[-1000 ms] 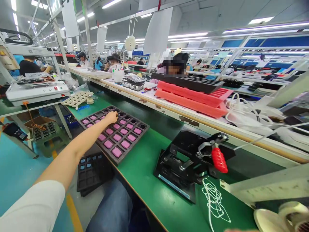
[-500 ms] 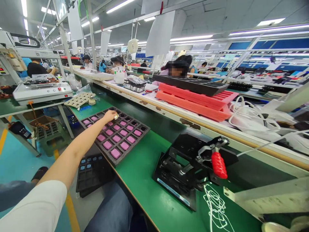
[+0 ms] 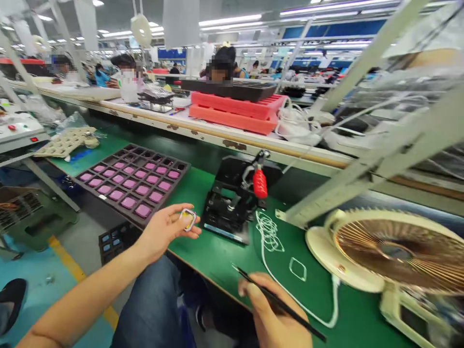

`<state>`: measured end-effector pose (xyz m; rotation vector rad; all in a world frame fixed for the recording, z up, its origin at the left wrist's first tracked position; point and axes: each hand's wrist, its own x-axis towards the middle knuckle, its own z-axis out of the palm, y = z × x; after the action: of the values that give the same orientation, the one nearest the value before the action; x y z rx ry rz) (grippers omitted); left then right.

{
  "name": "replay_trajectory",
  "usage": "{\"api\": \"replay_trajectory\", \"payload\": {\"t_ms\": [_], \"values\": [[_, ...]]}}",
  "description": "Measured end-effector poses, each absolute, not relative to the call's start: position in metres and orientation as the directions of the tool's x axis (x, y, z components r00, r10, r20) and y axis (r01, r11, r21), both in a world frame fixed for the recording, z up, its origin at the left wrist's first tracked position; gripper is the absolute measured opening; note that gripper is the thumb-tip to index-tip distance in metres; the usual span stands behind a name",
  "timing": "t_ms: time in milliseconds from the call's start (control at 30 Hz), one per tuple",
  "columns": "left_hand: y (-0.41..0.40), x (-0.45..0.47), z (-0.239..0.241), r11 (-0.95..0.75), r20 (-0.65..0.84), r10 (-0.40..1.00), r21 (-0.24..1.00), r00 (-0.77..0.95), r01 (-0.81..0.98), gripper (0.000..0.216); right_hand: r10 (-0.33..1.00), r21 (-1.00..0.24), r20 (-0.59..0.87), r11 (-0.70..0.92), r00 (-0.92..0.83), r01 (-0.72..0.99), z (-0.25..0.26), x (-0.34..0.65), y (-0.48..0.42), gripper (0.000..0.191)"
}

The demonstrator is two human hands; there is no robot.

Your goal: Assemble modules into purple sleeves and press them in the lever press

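Note:
My left hand (image 3: 167, 227) pinches a small rounded-square watch-like part (image 3: 187, 220) with a pale rim and yellow inside, above the bench's front edge. In my right hand (image 3: 273, 309) is a slim black tool, apparently tweezers (image 3: 286, 314), its thin tip pointing up and left. Left of the hands lies a dark foam tray (image 3: 168, 195) with pink pieces in most pockets and dark ones along the far side. A black clamp fixture (image 3: 232, 203) with a red handle (image 3: 259, 183) stands beyond my hands. A thin white square ring (image 3: 297, 269) lies on the green bench.
A coiled white cable (image 3: 268, 232) runs across the bench top (image 3: 203, 261). At the right sits a beige fan (image 3: 391, 251). Red foam trays (image 3: 232, 116) are stacked on the raised shelf behind, and a beige tray (image 3: 67, 142) lies far left. Other people sit beyond the shelf.
My left hand has come back from over the foam tray, bringing the small part nearer. My right hand with the tweezers has come into view. The view has turned right.

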<state>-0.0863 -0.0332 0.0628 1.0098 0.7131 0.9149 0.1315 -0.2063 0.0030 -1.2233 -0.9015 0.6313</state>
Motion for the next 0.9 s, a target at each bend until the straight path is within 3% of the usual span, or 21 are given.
{"api": "replay_trajectory", "payload": {"t_ms": [67,133,233,367,900], "values": [[-0.067,-0.067,0.062,0.311,-0.121,0.851,0.9,0.51,-0.304,0.05,0.752,-0.881,0.472,0.389,0.46,0.268,0.016,0.124,-0.195,0.008],[-0.09,-0.054,0.061,0.353,-0.137,0.821,0.884,0.554,-0.306,0.047,0.687,-0.768,0.627,0.465,0.367,0.441,0.025,0.119,-0.188,0.022],[-0.109,-0.043,0.062,0.409,-0.161,0.784,0.861,0.6,-0.302,0.047,0.635,-0.634,0.735,0.518,0.239,0.575,0.03,0.115,-0.188,0.04],[-0.12,-0.04,0.063,0.444,-0.184,0.759,0.848,0.625,-0.289,0.05,0.646,-0.585,0.754,0.58,0.117,0.568,0.028,0.115,-0.196,0.046],[-0.13,-0.043,0.055,0.367,-0.201,0.805,0.908,0.558,-0.203,0.046,0.655,-0.575,0.748,0.562,0.104,0.594,0.02,0.117,-0.206,0.043]]}}
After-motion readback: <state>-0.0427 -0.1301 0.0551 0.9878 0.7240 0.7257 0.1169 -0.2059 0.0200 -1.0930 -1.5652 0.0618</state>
